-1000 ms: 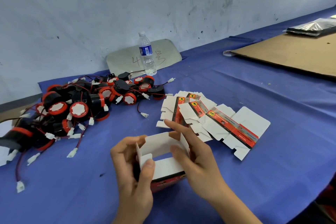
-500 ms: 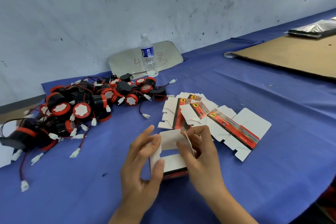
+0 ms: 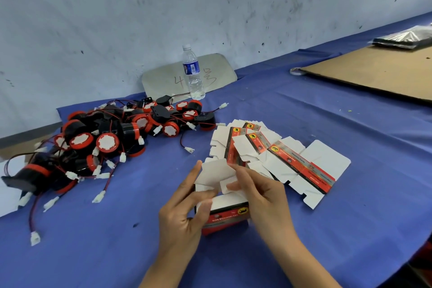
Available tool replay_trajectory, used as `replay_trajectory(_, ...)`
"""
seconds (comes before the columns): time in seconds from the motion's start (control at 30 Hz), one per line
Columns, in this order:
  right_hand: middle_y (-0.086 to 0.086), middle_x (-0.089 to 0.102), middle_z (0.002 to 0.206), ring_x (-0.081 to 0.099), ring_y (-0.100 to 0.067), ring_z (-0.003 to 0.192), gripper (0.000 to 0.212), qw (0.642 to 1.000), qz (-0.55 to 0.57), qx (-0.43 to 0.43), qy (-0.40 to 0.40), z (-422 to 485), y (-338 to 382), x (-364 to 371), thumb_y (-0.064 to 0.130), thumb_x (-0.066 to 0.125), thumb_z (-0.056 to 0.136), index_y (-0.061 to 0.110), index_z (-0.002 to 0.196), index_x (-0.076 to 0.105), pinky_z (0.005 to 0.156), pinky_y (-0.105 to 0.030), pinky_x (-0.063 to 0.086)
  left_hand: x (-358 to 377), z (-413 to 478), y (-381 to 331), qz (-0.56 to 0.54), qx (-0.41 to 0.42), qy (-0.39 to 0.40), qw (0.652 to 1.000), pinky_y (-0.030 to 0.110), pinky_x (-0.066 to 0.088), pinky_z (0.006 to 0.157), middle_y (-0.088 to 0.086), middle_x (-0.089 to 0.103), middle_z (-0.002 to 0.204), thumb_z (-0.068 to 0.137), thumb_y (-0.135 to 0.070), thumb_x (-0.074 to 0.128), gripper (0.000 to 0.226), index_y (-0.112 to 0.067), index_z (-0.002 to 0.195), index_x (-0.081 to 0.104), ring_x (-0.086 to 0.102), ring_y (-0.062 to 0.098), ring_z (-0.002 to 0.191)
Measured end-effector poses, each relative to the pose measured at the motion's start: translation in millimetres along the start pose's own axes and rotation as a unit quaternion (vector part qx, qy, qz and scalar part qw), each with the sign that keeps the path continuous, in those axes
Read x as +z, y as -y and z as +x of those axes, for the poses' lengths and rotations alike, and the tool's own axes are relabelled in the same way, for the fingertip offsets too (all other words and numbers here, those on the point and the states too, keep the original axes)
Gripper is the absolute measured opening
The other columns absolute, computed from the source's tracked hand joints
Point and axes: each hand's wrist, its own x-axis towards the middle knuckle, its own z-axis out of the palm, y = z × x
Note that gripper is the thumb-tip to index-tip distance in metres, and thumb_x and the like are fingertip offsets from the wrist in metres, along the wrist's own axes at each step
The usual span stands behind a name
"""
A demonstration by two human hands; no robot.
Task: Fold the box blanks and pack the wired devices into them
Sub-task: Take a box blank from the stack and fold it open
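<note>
Half-folded box [image 3: 223,213] sits upright on the blue tablecloth [image 3: 304,124], red printed face toward the camera, white top flaps partly turned in. Left hand [image 3: 184,215] grips the box's left side, thumb on the front edge, index finger stretched up along the rear flap. Right hand [image 3: 261,194] pinches a small white flap at the box's top right between thumb and fingers. Flat box blanks [image 3: 280,154] lie fanned just behind and right of the box, overlapping one another. Pile of wired devices [image 3: 112,138], black and red with white connectors, lies well left of the box. Water bottle [image 3: 192,72] stands far behind the box near the wall. Cardboard sheet [image 3: 378,72] far right of the box.
</note>
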Motion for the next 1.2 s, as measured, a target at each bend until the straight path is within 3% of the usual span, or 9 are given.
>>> replay_trajectory(0.1,0.006,0.072,0.095,0.066,-0.014,0.091,0.018,0.994,0.048,0.051,0.083,2.5,-0.1,-3.9,0.005,0.069,0.084,0.019,0.095,0.069,0.074,-0.025,0.052,-0.2,-0.4,3.4,-0.036,-0.051,-0.014,0.998,0.015,0.047,0.089,-0.024,0.05,0.139,0.095,-0.04,0.04,0.037,-0.026,0.09,0.074,0.052,-0.002,0.123)
replay_trajectory(0.2,0.002,0.064,0.11,0.061,-0.013,0.105,0.054,0.981,0.075,0.058,0.167,1.4,-1.0,-6.7,0.007,0.066,0.077,0.038,0.119,0.052,0.079,-0.028,0.053,0.1,-1.1,3.6,-0.064,-0.057,-0.037,0.996,0.024,0.049,0.093,-0.016,0.055,0.136,0.098,-0.043,0.038,0.045,-0.016,0.084,0.071,0.054,0.005,0.124)
replay_trajectory(0.3,0.001,0.066,0.119,0.061,-0.022,0.111,0.05,0.967,0.037,0.04,0.25,1.9,1.9,-6.2,0.01,0.063,0.082,0.037,0.124,0.059,0.091,-0.035,0.052,-1.4,0.1,-0.3,-0.107,-0.075,-0.044,0.99,0.028,0.054,0.082,-0.013,0.057,0.135,0.098,-0.046,0.04,0.042,-0.015,0.08,0.062,0.059,0.01,0.12)
replay_trajectory(0.47,0.018,0.056,0.133,0.052,-0.006,0.125,0.026,0.975,-0.001,-0.005,0.223,1.6,3.2,-3.3,0.031,0.076,0.068,0.028,0.093,0.076,0.102,-0.026,0.043,-1.6,-0.3,-5.5,-0.166,-0.103,-0.04,0.98,0.023,0.054,0.079,-0.013,0.058,0.132,0.091,-0.064,0.044,0.046,-0.023,0.072,0.052,0.064,0.011,0.112)
replay_trajectory(0.57,0.027,0.052,0.133,0.053,0.0,0.122,0.015,0.97,-0.034,0.014,0.239,0.1,3.5,-2.7,0.03,0.075,0.069,0.027,0.084,0.075,0.091,-0.018,0.046,0.3,-0.6,-7.5,-0.174,-0.109,-0.033,0.978,0.022,0.053,0.081,-0.013,0.057,0.132,0.088,-0.069,0.043,0.049,-0.023,0.077,0.056,0.065,0.01,0.11)
replay_trajectory(0.67,0.018,0.055,0.131,0.069,-0.012,0.094,0.027,0.975,0.016,0.071,0.212,-1.3,4.7,-1.8,0.016,0.07,0.073,0.031,0.096,0.069,0.077,-0.029,0.054,2.8,-4.0,-5.0,-0.165,-0.098,0.009,0.981,0.021,0.051,0.086,-0.016,0.052,0.133,0.087,-0.06,0.051,0.039,-0.025,0.104,0.057,0.058,0.012,0.118)
replay_trajectory(0.8,0.01,0.066,0.115,0.067,-0.011,0.099,0.041,0.986,0.06,0.016,0.154,-2.3,10.5,-3.2,0.007,0.063,0.078,0.024,0.115,0.061,0.075,-0.025,0.055,4.3,-8.7,0.8,-0.162,-0.089,0.106,0.977,0.017,0.044,0.096,-0.02,0.045,0.138,0.06,-0.043,0.07,0.094,-0.045,0.143,0.026,0.049,0.009,0.128)
replay_trajectory(0.93,0.008,0.065,0.116,0.062,-0.003,0.105,0.044,0.988,0.076,-0.026,0.128,-1.6,12.7,-5.4,0.0,0.059,0.079,0.017,0.119,0.057,0.076,-0.019,0.052,3.4,-9.7,4.2,-0.146,-0.114,0.123,0.975,0.015,0.044,0.096,-0.023,0.049,0.136,0.049,-0.042,0.085,0.122,-0.053,0.146,0.012,0.047,0.004,0.129)
replay_trajectory(1.2,0.013,0.063,0.113,0.063,-0.013,0.093,0.057,0.986,0.011,-0.022,0.165,-0.8,15.4,-8.8,0.001,0.047,0.074,0.03,0.122,0.059,0.074,-0.029,0.053,3.9,-10.0,0.6,-0.091,-0.076,0.089,0.989,0.009,0.042,0.092,-0.026,0.046,0.137,0.049,-0.047,0.085,0.107,-0.06,0.137,0.026,0.047,-0.002,0.126)
